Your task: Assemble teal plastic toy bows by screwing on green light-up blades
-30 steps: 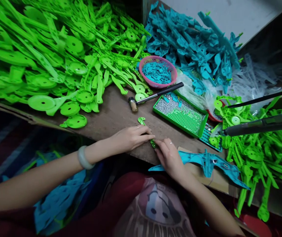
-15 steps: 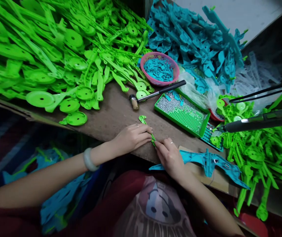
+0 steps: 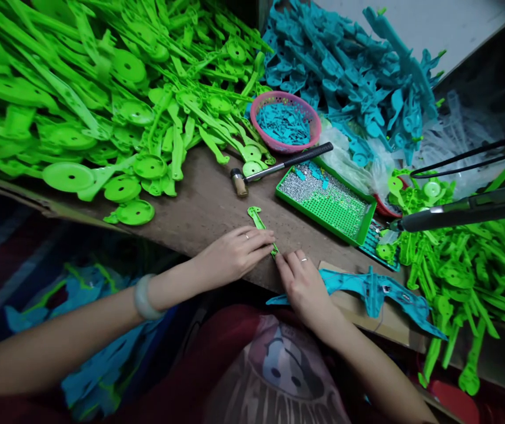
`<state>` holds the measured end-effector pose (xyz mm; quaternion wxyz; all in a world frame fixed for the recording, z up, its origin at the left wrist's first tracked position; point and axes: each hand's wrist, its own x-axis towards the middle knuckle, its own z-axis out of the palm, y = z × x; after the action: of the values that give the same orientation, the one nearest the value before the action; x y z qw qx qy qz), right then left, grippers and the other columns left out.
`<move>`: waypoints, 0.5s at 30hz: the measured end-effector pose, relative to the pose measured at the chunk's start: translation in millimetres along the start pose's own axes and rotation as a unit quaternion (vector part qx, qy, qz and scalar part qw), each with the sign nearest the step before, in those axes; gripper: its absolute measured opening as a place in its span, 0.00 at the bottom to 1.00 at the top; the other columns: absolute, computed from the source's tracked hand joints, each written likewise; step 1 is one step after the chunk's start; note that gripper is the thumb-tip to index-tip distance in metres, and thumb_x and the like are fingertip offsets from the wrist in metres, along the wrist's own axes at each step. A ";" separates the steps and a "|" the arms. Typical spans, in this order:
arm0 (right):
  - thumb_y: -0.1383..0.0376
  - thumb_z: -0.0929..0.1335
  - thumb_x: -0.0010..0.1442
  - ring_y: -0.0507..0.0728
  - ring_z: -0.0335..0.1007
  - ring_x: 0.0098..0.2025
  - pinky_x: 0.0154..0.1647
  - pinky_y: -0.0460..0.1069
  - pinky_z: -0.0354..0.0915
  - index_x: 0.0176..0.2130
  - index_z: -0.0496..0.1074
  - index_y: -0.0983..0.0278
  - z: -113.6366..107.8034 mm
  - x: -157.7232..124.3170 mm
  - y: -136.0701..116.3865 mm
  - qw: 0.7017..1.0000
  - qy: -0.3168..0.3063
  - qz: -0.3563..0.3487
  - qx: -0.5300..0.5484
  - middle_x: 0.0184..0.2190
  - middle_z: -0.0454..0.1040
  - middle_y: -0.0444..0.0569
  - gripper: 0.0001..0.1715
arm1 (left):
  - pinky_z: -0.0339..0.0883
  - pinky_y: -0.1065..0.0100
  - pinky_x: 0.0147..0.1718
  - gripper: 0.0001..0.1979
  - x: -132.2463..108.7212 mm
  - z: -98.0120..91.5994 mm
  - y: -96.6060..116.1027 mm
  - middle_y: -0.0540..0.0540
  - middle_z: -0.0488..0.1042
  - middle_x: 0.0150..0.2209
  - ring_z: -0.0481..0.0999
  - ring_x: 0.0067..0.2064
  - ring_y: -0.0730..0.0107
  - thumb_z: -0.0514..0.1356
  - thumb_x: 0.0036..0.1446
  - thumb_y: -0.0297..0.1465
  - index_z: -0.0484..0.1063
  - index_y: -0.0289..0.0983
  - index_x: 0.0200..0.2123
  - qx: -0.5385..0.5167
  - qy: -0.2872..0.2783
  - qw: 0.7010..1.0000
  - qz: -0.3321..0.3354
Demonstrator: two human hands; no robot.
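Note:
A slim light-green plastic part (image 3: 256,218) with a hooked far end lies on the brown table between my hands. My left hand (image 3: 244,252) is closed over its middle, hiding that stretch. At the near end, my right hand (image 3: 302,281) pinches with the fingertips; whether a small piece sits in them is hidden. A blue bow-shaped plastic part (image 3: 374,292) rests under and to the right of my right wrist. Beyond the green part lies a hammer (image 3: 288,162) with a black grip.
A green tray (image 3: 345,213) holds many small metal pieces. Behind it stands a pink basket (image 3: 261,126) of small blue pieces. Green parts (image 3: 124,112) heap at left and right, blue parts (image 3: 345,65) at the back. A black tool (image 3: 468,213) juts in from the right.
The hands stay at the green part. My left forearm and its bracelet have shifted slightly left and down; my right fingertips have moved a little toward me.

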<state>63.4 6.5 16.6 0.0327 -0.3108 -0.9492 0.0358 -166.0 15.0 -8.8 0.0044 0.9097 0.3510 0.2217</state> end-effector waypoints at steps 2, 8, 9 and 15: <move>0.74 0.61 0.69 0.62 0.67 0.43 0.44 0.55 0.72 0.57 0.69 0.73 3.2 -4.4 1.1 1.000 0.017 0.007 0.019 0.44 0.75 0.60 0.20 | 0.68 0.55 0.58 0.16 -4.8 -1.4 2.1 0.37 0.76 0.57 0.75 0.59 0.58 0.52 0.68 0.23 0.74 0.34 0.54 -0.001 -0.019 1.000 -0.008; 0.71 0.60 0.71 0.60 0.68 0.44 0.46 0.54 0.73 0.56 0.70 0.67 10.3 -12.4 6.1 0.989 0.071 0.052 0.122 0.44 0.75 0.56 0.17 | 0.68 0.55 0.60 0.16 -5.9 -1.6 1.2 0.39 0.77 0.57 0.75 0.60 0.59 0.53 0.69 0.25 0.75 0.35 0.54 -0.015 -0.035 0.999 -0.014; 0.71 0.60 0.71 0.60 0.67 0.44 0.45 0.54 0.73 0.56 0.70 0.67 9.7 -12.3 5.9 0.988 0.071 0.053 0.126 0.44 0.75 0.56 0.17 | 0.68 0.54 0.60 0.15 -5.1 -1.5 1.1 0.39 0.77 0.57 0.76 0.59 0.59 0.53 0.69 0.25 0.75 0.35 0.53 -0.012 -0.032 0.999 -0.013; 0.75 0.59 0.69 0.61 0.66 0.43 0.44 0.55 0.73 0.55 0.71 0.70 1.3 -8.4 0.1 0.998 0.029 0.027 0.050 0.45 0.74 0.59 0.19 | 0.69 0.55 0.58 0.14 -0.1 -3.5 4.0 0.39 0.78 0.56 0.77 0.57 0.59 0.54 0.68 0.25 0.76 0.35 0.52 -0.009 -0.033 0.999 -0.017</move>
<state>70.1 1.5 15.0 0.0749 -0.3357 -0.9360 0.0750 -165.0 11.4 -5.0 0.0277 0.9103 0.3641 0.1950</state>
